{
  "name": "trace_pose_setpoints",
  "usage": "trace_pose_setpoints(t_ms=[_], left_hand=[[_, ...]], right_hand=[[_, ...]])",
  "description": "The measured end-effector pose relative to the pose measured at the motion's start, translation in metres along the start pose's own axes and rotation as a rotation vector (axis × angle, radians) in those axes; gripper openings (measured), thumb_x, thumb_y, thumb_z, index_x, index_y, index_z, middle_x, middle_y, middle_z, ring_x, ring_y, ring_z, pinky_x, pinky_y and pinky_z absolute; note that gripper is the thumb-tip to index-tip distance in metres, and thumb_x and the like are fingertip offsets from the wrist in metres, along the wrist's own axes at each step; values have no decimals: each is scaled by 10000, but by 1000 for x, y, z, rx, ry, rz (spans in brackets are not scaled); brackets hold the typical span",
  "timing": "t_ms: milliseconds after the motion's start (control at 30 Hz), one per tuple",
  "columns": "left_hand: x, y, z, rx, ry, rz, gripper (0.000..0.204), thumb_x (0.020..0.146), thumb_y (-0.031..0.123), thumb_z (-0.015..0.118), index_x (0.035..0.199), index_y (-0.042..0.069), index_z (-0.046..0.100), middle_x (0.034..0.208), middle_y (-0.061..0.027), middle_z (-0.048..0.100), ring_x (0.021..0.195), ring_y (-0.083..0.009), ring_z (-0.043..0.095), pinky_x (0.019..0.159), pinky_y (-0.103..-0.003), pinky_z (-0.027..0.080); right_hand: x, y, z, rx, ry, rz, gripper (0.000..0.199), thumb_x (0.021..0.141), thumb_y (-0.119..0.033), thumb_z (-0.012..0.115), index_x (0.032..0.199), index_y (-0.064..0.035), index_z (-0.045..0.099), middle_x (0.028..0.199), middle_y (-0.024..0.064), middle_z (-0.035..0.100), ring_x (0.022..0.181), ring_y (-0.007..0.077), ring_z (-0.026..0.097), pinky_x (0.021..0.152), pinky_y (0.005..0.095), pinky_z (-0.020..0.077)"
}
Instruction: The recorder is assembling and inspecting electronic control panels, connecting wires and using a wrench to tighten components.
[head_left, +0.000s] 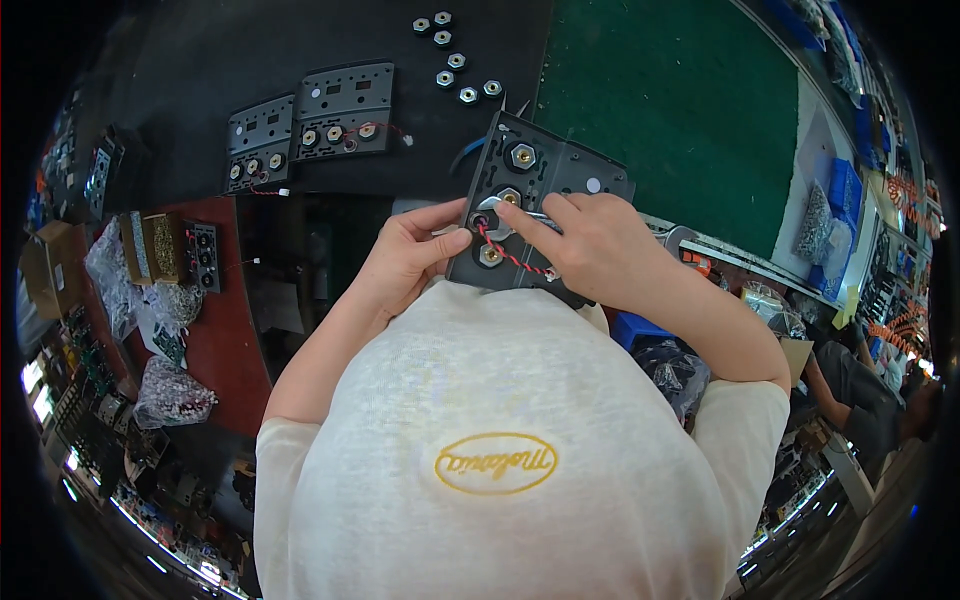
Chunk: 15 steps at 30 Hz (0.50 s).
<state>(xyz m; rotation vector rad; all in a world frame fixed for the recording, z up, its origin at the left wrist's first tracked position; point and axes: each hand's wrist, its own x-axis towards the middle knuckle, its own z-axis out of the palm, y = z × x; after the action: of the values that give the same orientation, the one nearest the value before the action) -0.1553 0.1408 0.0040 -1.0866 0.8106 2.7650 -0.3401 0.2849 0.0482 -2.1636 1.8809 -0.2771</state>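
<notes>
A dark grey metal panel (565,165) is held tilted in front of my chest. My left hand (405,250) grips its left edge between thumb and fingers. Three round parts with hex nuts run along the panel, and a red-and-black twisted wire (512,260) with a white plug comes out beside them. In my right hand (605,240) is a silver wrench (490,203), its head at the middle hex nut (510,197). The index finger lies along the wrench, and the rest of its handle is hidden under the hand.
Two similar panels (345,90) lie at the left on the black table. Several loose round parts with hex nuts (443,38) sit farther back. A blue-handled tool (466,152) is partly behind the panel. A green mat (670,110) covers the right; bags (175,392) and boxes stand left.
</notes>
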Motion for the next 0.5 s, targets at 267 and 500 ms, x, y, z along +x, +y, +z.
trace_pose_setpoints(t_ms=[267,500], left_hand=[[-1,7,1,109,43,89,464,833,-4,654,1265,-64,497,1115,-133,626,959,-171,641,821,-284,549],[5,11,-28,70,184,172,404,835,-21,641,1226,-34,543,1096,-111,641,871,-117,638,676,-218,513]], right_hand=[[8,15,-10,89,19,7,517,770,-157,667,1272,-153,543,722,29,482,605,182,539,529,310,431],[5,30,-25,-216,19,45,458,732,-154,631,1186,-106,591,747,26,502,676,178,571,563,306,449]])
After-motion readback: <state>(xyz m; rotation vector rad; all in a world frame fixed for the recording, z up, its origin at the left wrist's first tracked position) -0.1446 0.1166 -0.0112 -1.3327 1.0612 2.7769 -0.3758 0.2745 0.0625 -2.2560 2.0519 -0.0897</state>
